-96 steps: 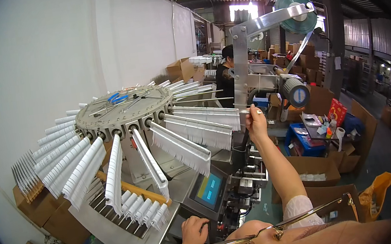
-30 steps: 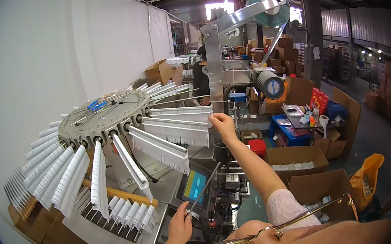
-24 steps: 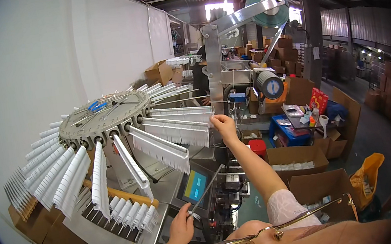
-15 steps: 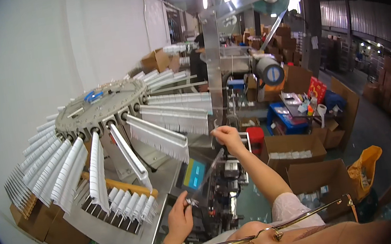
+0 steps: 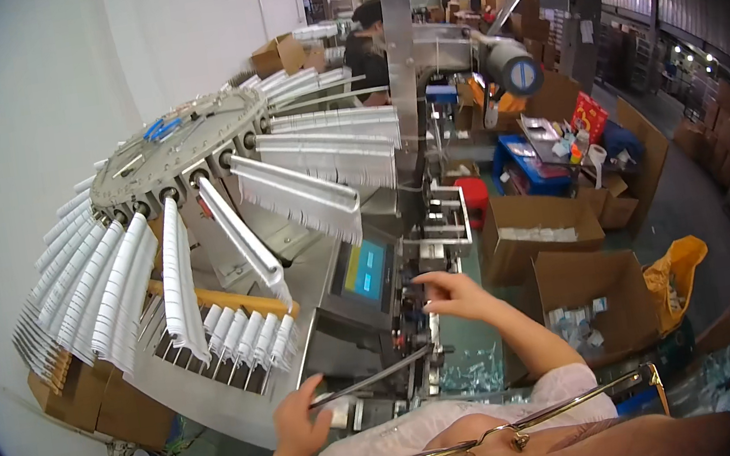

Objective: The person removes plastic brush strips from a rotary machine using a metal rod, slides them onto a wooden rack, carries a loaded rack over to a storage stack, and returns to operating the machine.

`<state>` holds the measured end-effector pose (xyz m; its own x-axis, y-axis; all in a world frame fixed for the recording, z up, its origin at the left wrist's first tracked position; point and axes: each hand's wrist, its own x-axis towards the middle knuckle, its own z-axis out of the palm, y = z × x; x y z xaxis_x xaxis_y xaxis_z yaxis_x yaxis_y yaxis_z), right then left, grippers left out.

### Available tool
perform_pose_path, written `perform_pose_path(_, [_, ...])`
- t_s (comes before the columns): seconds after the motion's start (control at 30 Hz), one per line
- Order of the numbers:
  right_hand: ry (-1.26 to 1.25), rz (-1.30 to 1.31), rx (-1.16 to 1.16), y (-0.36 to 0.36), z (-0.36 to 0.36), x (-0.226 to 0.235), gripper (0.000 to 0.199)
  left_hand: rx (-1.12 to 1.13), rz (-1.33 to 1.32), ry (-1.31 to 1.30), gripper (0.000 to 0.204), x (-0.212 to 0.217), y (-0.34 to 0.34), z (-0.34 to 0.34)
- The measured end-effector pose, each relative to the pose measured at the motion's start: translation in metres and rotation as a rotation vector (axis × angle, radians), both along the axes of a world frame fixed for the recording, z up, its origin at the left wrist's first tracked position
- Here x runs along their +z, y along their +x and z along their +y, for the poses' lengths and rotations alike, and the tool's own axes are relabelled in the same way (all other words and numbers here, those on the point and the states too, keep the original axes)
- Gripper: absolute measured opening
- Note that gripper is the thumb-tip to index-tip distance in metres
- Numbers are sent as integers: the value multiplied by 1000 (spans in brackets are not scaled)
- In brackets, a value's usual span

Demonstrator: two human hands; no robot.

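My left hand (image 5: 299, 419) is at the near edge of the machine, thumb and fingers apart. The end of a thin dark bar (image 5: 372, 379) lies between them; whether they touch it I cannot tell. My right hand (image 5: 461, 297) reaches over the right side of the mechanism (image 5: 411, 319), index finger and thumb spread, nothing visible between them. Between and beyond my hands stands a tilted touch screen (image 5: 366, 270), yellow and blue. To the left, a round metal turntable (image 5: 177, 152) carries many radiating arms hung with white, pleated-looking pieces (image 5: 296, 191).
White rolls (image 5: 254, 332) sit on rods by a wooden bar at the turntable's foot. Open cardboard boxes (image 5: 593, 289) with small packs stand to my right, beside a yellow bag (image 5: 675, 273). A metal post (image 5: 403, 64) rises ahead; another person (image 5: 366, 46) is behind it.
The view has tipped downward. My right hand has come back toward me from the far part of the mechanism, and its fingers have spread. My left hand has moved left and nearer.
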<state>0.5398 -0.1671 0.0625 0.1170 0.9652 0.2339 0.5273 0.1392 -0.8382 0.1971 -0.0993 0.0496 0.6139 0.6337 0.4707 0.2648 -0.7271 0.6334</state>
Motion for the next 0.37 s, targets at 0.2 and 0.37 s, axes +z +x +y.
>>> perform_pose_path(0.2, [-213,80,-547,-44,-115,-131,30,332,274,209,35,-14,-128,79])
perform_pose_path(0.37, [-609,24,-536,-191,-173,-234,30,329,533,323,37,-11,-156,210])
